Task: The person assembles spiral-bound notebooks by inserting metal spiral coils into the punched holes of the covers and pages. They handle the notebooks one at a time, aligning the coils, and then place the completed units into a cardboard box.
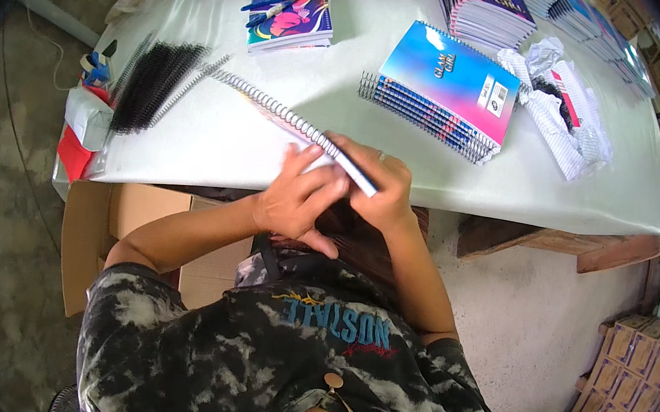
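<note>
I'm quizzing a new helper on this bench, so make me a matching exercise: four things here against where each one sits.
Things:
1 black spiral coils
2 stack of bound notebooks
3 crumpled white wrapping
4 spiral-edged notebook

Places:
A under both hands
B table's left end
C table's right side
D table's middle, beyond the hands

Pairs: 1-B, 2-D, 3-C, 4-A

Just one view here, a head-worn fisheye looking steeply down, close over the hands gripping a spiral notebook [291, 123] at the table [398, 186] edge, with the tabletop stretching beyond the grip.
</note>
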`<move>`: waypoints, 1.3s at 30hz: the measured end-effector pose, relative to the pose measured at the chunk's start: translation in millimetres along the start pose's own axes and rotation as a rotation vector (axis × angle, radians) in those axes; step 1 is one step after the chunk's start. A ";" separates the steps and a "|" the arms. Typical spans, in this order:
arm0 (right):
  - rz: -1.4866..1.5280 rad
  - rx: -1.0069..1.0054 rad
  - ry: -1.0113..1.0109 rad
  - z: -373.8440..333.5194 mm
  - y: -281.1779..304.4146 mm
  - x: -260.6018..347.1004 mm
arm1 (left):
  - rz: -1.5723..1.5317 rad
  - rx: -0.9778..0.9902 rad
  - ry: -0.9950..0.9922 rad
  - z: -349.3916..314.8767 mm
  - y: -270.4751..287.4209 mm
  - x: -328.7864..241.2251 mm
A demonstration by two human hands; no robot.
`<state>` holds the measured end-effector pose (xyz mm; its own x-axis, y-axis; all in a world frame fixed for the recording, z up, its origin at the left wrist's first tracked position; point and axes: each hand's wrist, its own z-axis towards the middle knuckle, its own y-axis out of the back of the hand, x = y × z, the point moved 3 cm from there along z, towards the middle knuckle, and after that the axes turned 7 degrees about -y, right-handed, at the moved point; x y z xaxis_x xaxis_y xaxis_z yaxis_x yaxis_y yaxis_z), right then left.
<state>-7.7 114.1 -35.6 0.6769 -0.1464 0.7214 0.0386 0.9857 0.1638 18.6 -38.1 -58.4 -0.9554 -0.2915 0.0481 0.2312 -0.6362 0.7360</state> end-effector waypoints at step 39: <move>-0.043 0.004 -0.009 -0.8 -8.4 15.4 | 0.094 -0.184 0.210 32.0 4.6 -14.1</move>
<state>3.0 103.6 -26.4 0.6683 -0.1897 0.7193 0.0650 0.9781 0.1976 27.3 -14.1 -34.1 -0.8736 -0.4845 -0.0448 0.3645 -0.7127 0.5993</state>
